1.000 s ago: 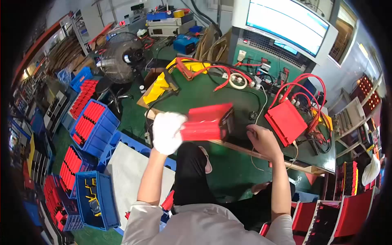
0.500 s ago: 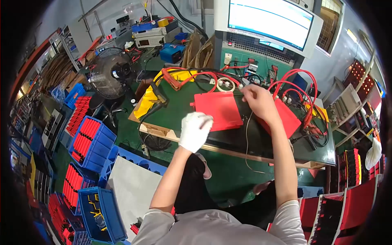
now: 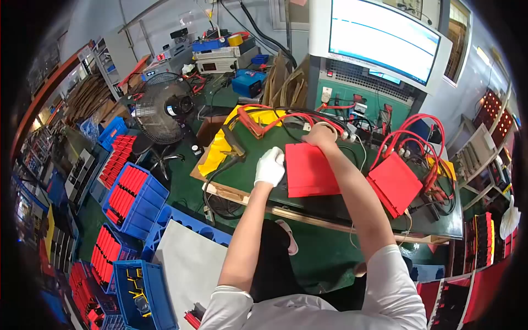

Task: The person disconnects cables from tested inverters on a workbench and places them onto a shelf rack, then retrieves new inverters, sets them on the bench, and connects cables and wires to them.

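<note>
A flat red case (image 3: pixel 312 171) lies on the green-topped bench in front of me, its dark narrow side facing left. My left hand (image 3: pixel 270 166), in a white glove, is closed at that left side, fingers bent against the edge. Bare, my right hand (image 3: pixel 320 136) reaches over the case to its far edge, fingers curled; what they pinch is hidden. Beside that hand are a pale cable loop (image 3: pixel 328 130) and several plugs. A second red case (image 3: pixel 395 184) lies to the right of my right forearm.
Red clamps (image 3: pixel 250 122) and a dark clamp (image 3: pixel 234 144) lie on yellow sheets at the left. Thick red cables (image 3: pixel 418 122) loop at the right. A monitor (image 3: pixel 384 41) stands behind the bench, a fan (image 3: pixel 165 107) to the left. Blue bins (image 3: pixel 144 206) hold red cases.
The near red case has turned straighter. My left hand has come to its left side, and my right hand has moved left to its far edge. The camera view has shifted.
</note>
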Demonstrator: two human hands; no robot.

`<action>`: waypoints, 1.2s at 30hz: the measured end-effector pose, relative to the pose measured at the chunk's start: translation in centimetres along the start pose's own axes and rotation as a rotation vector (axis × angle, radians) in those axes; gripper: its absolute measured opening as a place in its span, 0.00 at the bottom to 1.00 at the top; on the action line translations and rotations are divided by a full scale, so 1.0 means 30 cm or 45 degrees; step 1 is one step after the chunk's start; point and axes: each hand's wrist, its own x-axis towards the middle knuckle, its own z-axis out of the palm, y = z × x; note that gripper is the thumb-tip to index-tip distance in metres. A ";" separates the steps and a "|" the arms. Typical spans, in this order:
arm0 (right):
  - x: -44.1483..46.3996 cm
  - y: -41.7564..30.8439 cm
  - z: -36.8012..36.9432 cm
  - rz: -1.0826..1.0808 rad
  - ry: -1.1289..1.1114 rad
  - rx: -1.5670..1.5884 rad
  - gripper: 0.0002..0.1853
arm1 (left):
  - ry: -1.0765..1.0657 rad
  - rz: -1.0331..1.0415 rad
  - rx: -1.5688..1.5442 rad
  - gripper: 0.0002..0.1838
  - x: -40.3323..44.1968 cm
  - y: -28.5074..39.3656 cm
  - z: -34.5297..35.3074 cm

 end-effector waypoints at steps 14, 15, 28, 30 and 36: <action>-0.063 -0.119 0.034 -0.324 0.341 1.427 0.19 | 0.055 -0.142 0.077 0.10 0.022 -0.021 0.012; -0.080 -0.135 0.032 -0.386 0.333 1.417 0.18 | 0.025 -0.160 0.037 0.10 0.024 -0.020 0.008; -0.159 -0.130 0.127 -0.569 0.219 1.297 0.17 | 0.173 -0.055 0.194 0.17 0.022 -0.033 0.011; -0.180 -0.134 0.099 -0.550 0.206 1.251 0.18 | 0.132 -0.102 -0.021 0.16 0.010 -0.032 0.007; -0.212 -0.145 0.059 -0.554 0.140 1.261 0.19 | -0.014 0.021 0.624 0.15 0.039 -0.055 0.025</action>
